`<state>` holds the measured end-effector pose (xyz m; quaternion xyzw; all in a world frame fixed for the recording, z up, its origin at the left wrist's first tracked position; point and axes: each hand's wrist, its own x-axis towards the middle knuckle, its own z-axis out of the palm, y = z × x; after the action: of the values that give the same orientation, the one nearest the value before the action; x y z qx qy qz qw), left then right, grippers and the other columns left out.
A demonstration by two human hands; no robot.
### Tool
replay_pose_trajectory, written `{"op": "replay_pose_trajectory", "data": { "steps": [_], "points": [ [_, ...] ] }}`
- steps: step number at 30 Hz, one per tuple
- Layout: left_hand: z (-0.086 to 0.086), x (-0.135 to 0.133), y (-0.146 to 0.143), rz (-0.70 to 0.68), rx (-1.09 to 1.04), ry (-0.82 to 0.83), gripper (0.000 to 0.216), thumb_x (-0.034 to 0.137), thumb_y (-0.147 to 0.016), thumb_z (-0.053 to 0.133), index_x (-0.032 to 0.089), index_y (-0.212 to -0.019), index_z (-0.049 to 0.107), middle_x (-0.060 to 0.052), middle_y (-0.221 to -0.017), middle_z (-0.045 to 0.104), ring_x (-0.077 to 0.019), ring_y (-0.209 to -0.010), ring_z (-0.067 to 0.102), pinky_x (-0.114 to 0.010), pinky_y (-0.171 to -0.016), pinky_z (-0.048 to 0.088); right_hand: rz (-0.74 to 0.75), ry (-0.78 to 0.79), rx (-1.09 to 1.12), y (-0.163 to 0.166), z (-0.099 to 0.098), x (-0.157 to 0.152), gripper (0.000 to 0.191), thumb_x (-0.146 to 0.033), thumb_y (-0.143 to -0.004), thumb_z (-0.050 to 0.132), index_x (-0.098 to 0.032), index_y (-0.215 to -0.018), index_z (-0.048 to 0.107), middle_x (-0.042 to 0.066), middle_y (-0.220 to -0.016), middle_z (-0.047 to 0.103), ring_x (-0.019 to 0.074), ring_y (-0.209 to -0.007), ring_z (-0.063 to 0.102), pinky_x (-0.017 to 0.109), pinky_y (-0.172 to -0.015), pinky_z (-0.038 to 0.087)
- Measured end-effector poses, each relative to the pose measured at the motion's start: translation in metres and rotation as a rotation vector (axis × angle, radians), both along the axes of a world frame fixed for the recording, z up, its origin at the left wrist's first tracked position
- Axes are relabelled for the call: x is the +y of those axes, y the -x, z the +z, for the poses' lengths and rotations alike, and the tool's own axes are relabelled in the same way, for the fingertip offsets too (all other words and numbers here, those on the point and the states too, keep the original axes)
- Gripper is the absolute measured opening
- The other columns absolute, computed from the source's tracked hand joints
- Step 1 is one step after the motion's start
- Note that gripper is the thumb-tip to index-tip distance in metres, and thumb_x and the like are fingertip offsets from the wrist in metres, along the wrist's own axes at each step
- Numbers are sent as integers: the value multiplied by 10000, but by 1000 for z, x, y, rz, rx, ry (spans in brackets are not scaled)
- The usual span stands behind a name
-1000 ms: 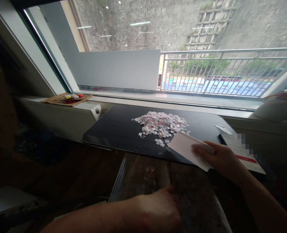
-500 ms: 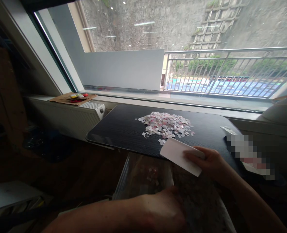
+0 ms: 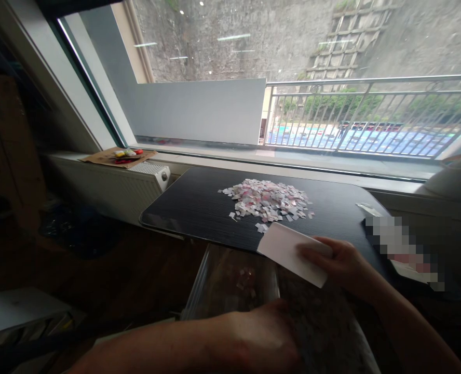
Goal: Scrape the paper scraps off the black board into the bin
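Head view: the right hand [image 3: 343,265] reaches in from the lower right with the forearm slanting up and the wrist straight. Its fingers are clamped along the near-right edge of a card [image 3: 287,251]. The card is a flat, stiff-looking white rectangle, tilted, with its far long edge at the near rim of the table [image 3: 191,208]. The table is a black slab with rounded corners and a fine, straight grain.

Just beyond the card lie the scraps [image 3: 267,200], a low, loose heap of small squarish paper bits in white and pink, with a few strays nearest the card's edge.

Below the rim, a bag [image 3: 230,280] of clear, glossy film hangs open, with a few scraps showing through it. The left hand [image 3: 263,337] lies low in the foreground, back up and forearm level, at the bag's near side. Its fingers curl out of sight, so its grip cannot be told. The hands are well apart.

To the left stands a white ribbed radiator [image 3: 145,174].
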<state>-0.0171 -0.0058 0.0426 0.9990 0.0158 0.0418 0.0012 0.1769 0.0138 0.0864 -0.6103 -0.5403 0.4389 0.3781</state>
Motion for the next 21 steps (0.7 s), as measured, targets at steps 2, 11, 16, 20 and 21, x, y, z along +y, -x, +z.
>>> {"op": "replay_pose_trajectory", "data": {
  "steps": [2, 11, 16, 20, 21],
  "points": [
    [9, 1, 0, -57, 26, 50, 241, 206, -892, 512, 205, -861, 751, -33, -1178, 727, -172, -1094, 637, -280, -868, 487, 17, 3, 17, 5, 0, 0, 403, -539, -697, 780, -169, -857, 788, -10, -606, 658, 128, -513, 539, 227, -456, 412],
    [13, 1, -2, -68, 69, 134, 260, 192, -917, 492, 178, -816, 731, -55, -988, 748, -190, -945, 658, -329, -839, 477, 78, -18, -69, 8, 1, -8, 386, -552, -733, 738, -166, -758, 740, -28, -558, 576, 110, -502, 475, 223, -450, 352],
    [17, 0, -1, -29, 199, 185, 331, 175, -865, 589, 204, -536, 590, -8, -680, 679, -161, -651, 573, -349, -691, 438, -37, -85, -118, 4, 3, -13, 371, -556, -719, 752, -191, -782, 762, -26, -585, 601, 133, -537, 512, 229, -472, 403],
    [14, -1, 0, -33, 138, 192, 361, 177, -870, 583, 204, -510, 559, -16, -662, 656, -158, -659, 559, -349, -654, 409, 80, -45, -129, -5, 3, -15, 395, -579, -736, 726, -185, -748, 757, -20, -568, 594, 132, -524, 504, 230, -457, 394],
    [11, -1, 1, -26, 139, 184, 354, 174, -861, 599, 203, -510, 557, -14, -665, 657, -158, -661, 562, -354, -660, 411, 66, -47, -132, -7, 3, -15, 395, -576, -737, 722, -184, -761, 763, -15, -571, 600, 137, -525, 508, 234, -454, 396]
  ]
}}
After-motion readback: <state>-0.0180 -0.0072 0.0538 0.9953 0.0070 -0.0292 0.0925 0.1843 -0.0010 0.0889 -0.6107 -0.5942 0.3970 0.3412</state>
